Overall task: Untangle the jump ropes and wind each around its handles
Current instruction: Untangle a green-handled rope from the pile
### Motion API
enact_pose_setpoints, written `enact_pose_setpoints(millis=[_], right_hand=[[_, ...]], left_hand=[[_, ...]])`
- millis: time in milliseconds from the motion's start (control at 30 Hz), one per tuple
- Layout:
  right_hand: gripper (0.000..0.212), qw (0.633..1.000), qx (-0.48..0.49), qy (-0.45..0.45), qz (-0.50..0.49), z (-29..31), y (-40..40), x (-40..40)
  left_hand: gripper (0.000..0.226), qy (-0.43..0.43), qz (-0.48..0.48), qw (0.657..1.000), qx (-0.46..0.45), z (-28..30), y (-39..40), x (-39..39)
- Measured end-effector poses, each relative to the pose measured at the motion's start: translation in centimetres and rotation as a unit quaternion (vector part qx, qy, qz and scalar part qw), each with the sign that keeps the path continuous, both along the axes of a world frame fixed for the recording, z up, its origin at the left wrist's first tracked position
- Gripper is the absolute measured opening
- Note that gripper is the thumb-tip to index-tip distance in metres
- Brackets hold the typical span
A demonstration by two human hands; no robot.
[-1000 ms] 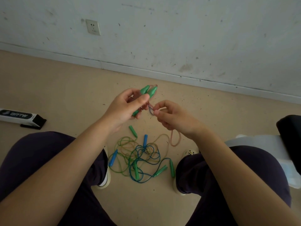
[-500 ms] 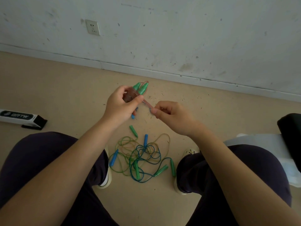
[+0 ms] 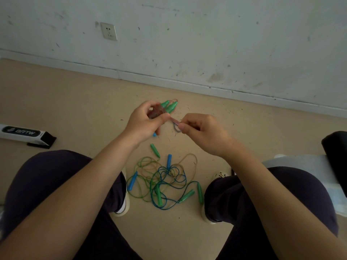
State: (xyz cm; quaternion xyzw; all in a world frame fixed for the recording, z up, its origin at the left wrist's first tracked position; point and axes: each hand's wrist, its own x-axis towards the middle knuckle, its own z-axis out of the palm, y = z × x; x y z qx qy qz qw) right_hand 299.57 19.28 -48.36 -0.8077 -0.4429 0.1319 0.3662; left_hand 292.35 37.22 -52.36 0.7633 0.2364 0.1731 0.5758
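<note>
Left hand (image 3: 145, 122) grips pink-cord-wound pair of green plastic handles (image 3: 169, 106); right hand (image 3: 202, 131) pinches cord end beside them; tangled green and blue ropes (image 3: 161, 180) below.

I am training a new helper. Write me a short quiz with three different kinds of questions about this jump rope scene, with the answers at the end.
1. True or false: the left hand holds a pair of green handles wound with pink rope.
2. What do the right hand's fingers pinch?
A. a blue handle
B. the pink rope's loose end
C. nothing
3. Fill in: the tangled ropes lie on the floor between the person's ____.

Key: 1 true; 2 B; 3 feet (or legs).
</note>
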Motion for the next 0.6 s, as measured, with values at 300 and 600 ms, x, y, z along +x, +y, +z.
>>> enact_pose_setpoints(millis=[300, 600], right_hand=[[0.011, 0.992, 0.044, -0.114, 0.016, -1.3, -0.7, 1.5], [0.011, 0.984, 0.062, 0.159, -0.051, -0.7, -0.2, 0.8]], left_hand=[[0.042, 0.149, -0.272, 0.948, -0.073, 0.0, -0.6, -1.2], [0.032, 0.163, -0.318, 0.931, -0.079, 1.1, -1.4, -1.6]])
